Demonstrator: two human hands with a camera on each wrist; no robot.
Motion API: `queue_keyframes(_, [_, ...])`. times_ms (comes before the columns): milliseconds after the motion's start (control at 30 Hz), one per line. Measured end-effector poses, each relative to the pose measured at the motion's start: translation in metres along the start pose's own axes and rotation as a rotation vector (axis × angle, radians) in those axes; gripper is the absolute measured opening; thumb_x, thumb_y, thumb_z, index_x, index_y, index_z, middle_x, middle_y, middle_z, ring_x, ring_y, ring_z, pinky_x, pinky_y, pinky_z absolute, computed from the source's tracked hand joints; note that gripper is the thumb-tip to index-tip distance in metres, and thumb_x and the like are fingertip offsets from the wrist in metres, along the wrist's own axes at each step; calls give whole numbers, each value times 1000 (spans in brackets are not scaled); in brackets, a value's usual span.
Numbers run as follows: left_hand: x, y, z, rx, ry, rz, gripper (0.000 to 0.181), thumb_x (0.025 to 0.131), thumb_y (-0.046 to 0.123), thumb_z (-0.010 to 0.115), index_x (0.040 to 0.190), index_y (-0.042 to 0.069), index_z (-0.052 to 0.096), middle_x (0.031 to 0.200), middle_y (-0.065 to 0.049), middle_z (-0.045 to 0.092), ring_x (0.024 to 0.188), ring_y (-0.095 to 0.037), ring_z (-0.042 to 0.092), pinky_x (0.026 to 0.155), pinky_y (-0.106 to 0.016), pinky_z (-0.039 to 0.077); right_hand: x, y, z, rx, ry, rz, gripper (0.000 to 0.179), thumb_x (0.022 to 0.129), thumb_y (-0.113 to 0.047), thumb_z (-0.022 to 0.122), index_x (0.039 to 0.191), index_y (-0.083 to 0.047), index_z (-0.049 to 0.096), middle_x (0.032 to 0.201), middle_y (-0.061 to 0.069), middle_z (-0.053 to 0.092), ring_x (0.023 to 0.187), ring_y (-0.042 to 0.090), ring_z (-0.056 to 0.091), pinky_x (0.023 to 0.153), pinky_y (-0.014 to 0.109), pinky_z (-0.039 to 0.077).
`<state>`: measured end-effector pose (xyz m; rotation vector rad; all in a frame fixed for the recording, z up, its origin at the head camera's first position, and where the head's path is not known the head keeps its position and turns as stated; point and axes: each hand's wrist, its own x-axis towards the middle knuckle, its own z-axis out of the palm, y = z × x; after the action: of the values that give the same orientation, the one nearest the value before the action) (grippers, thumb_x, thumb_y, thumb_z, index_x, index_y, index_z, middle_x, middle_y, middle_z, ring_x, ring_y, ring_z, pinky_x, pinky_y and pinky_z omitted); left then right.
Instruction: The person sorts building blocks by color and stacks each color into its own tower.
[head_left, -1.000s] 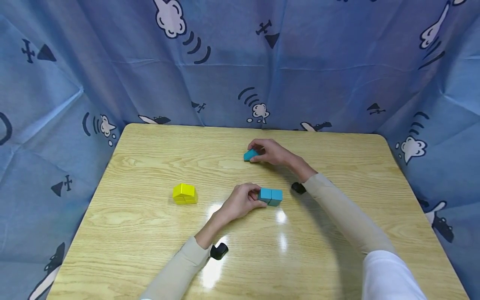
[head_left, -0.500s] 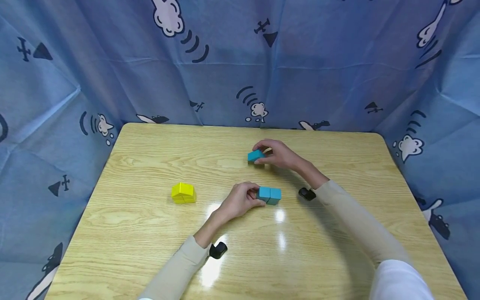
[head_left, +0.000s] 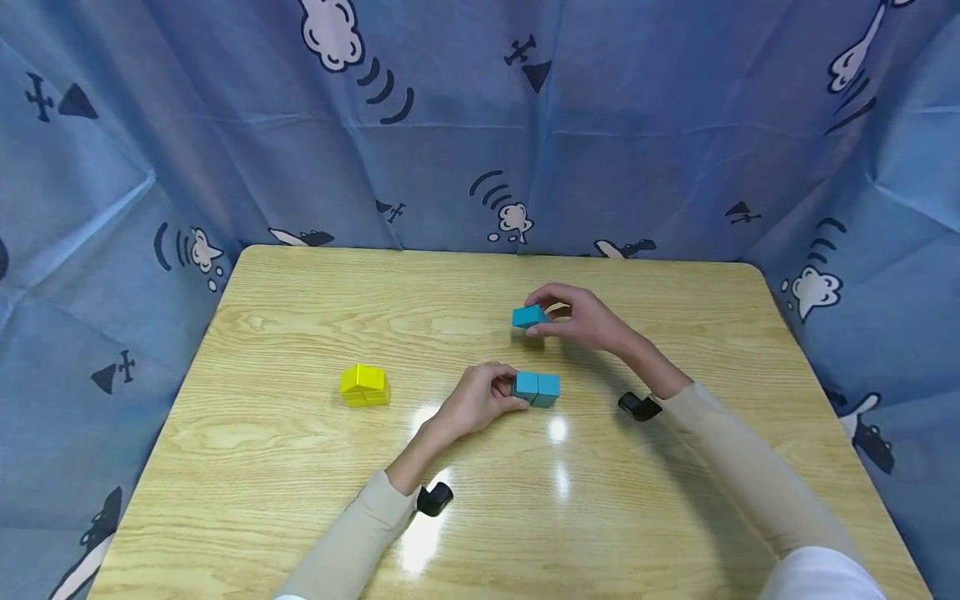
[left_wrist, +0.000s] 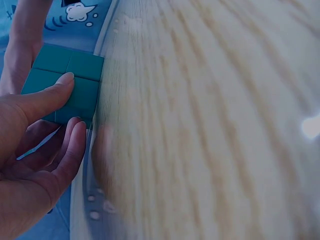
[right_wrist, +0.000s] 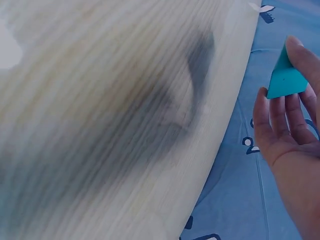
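Note:
Two blue cubes (head_left: 546,390) sit side by side on the wooden table, a thin seam between them. My left hand (head_left: 475,402) holds them from the left; the left wrist view has the thumb across the front of the blue cubes (left_wrist: 82,95) and fingers behind and below. Farther back, my right hand (head_left: 588,319) pinches a blue triangular block (head_left: 528,317) a little above the table. Its triangular end (right_wrist: 286,80) shows in the right wrist view, with thumb on top and fingertips beneath. A small yellow house-shaped stack of blocks (head_left: 365,386) stands to the left, untouched.
The wooden table (head_left: 247,500) has a blue patterned curtain (head_left: 442,125) along its back and sides. Black wrist cameras (head_left: 435,499) are worn at both sleeves, the right one (head_left: 639,407) low over the tabletop.
My right hand has lifted the blue triangular block off the table and drawn it rightward and slightly nearer, turning it. My left hand stays in place on the blue cubes.

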<state>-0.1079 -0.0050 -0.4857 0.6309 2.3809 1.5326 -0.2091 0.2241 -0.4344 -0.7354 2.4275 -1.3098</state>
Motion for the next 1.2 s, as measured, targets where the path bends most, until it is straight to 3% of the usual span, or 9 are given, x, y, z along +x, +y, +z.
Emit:
queue_keyframes(367, [0, 1, 0, -16, 0, 5, 31, 83, 6, 86, 108, -5, 72, 91, -9, 66, 71, -7, 61, 63, -18, 53, -30, -5, 0, 66, 13, -3, 39, 91, -6, 79, 127, -3, 65, 123, 13, 64, 108, 26, 61, 94, 35, 54])
queue_keyframes(567, [0, 2, 0, -34, 6, 2, 29, 83, 4, 86, 107, -5, 72, 89, -10, 66, 69, -8, 60, 62, -18, 53, -45, -8, 6, 79, 23, 8, 39, 90, -8, 80, 127, -6, 66, 123, 10, 65, 109, 24, 61, 99, 45, 52])
queue_keyframes(733, [0, 1, 1, -43, 2, -3, 30, 83, 3, 86, 108, -6, 71, 90, -11, 67, 70, -9, 61, 62, -17, 53, -56, -13, 11, 67, 28, 25, 41, 89, -13, 82, 126, -8, 67, 121, 7, 65, 108, 24, 61, 100, 46, 52])
queue_keyframes(900, [0, 0, 0, -46, -6, 2, 30, 84, 4, 85, 109, -6, 71, 90, -11, 67, 71, -11, 62, 62, -18, 53, -66, -17, 18, 30, 32, -19, 41, 87, -13, 84, 124, -10, 68, 116, 5, 66, 103, 22, 62, 96, 53, 52])
queue_keyframes(1200, [-1, 2, 0, -43, -13, 3, 31, 85, 4, 85, 112, -6, 71, 91, -10, 67, 71, -10, 62, 63, -19, 53, -76, -19, 31, -12, 38, -79, 39, 86, -14, 85, 122, -12, 69, 115, 3, 67, 103, 19, 65, 93, 51, 55])
